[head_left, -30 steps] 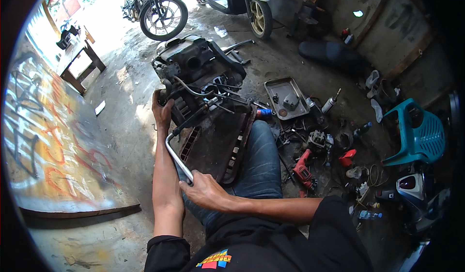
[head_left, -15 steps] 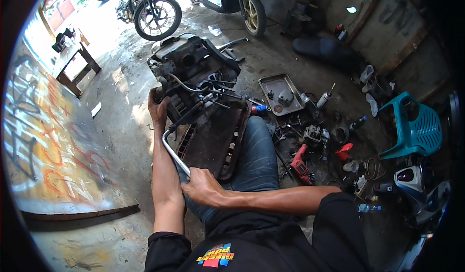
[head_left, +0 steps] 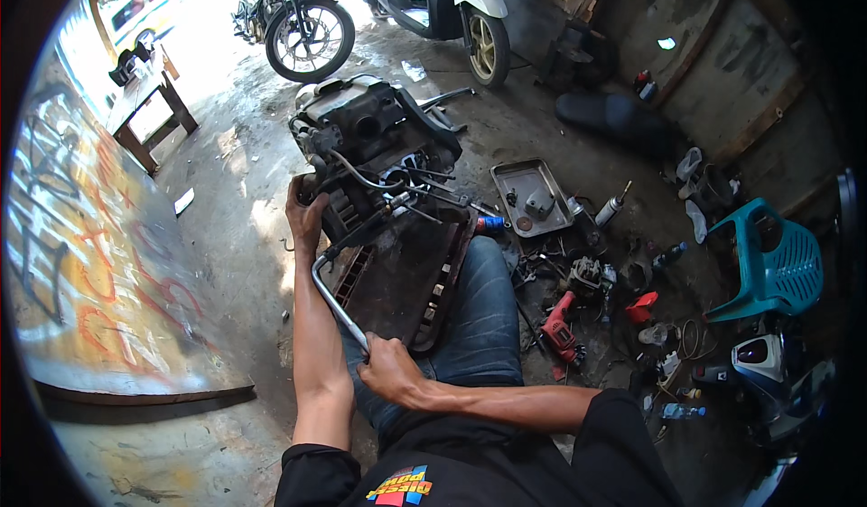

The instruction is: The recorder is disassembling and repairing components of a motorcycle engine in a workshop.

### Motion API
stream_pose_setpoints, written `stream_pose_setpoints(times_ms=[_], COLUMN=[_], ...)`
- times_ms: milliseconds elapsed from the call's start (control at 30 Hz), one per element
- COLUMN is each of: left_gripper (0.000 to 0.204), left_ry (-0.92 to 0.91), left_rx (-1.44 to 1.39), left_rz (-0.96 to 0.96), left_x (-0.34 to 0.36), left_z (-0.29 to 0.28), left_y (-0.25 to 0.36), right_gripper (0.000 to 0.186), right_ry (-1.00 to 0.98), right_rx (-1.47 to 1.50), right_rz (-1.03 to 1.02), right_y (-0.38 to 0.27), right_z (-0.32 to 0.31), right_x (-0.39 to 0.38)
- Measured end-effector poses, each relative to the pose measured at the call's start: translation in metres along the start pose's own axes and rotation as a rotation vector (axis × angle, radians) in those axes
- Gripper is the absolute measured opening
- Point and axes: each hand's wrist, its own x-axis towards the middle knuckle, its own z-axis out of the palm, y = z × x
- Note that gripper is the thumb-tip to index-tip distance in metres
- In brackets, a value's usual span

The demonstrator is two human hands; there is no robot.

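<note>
A dark, greasy motorcycle engine (head_left: 366, 128) with hoses and cables lies on the floor in front of me. Its near end meets a dark ribbed panel (head_left: 397, 281) between my legs. My left hand (head_left: 305, 209) is closed around the engine's left side; some fingertips are hidden behind it. In my right hand (head_left: 390, 372) is the near end of a bent silver L-shaped wrench (head_left: 341, 310), gripped in a fist close to my lap. The wrench's far end meets a dark part at the engine's lower left, beside my left forearm; the exact joint is hard to make out.
Right of my leg are a metal tray (head_left: 542, 223) with parts, a blue can (head_left: 490, 223), a red power drill (head_left: 560, 331) and scattered parts. A green plastic chair (head_left: 768, 259) stands farther right. A painted board (head_left: 126, 263) is at left; two motorbikes (head_left: 312, 37) stand beyond.
The whole view has shifted slightly, so the scene sits lower and mostly farther right. Both hands keep their holds, and the wrench's angle looks nearly unchanged.
</note>
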Motion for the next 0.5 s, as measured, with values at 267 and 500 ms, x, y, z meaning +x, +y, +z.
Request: stream_pose_setpoints(times_ms=[267,500], left_gripper=[0.044,0.047], left_ry=[-0.040,-0.052], left_rx=[-0.045,-0.035], left_rz=[-0.001,-0.002], left_x=[-0.001,-0.002], left_z=[-0.003,-0.007], left_y=[-0.002,-0.005], right_gripper=[0.034,0.032], right_ry=[0.033,0.124], right_rx=[0.077,0.125], right_rz=[-0.063,-0.179], right_y=[0.048,0.088], right_z=[0.027,0.055], right_x=[0.012,0.035])
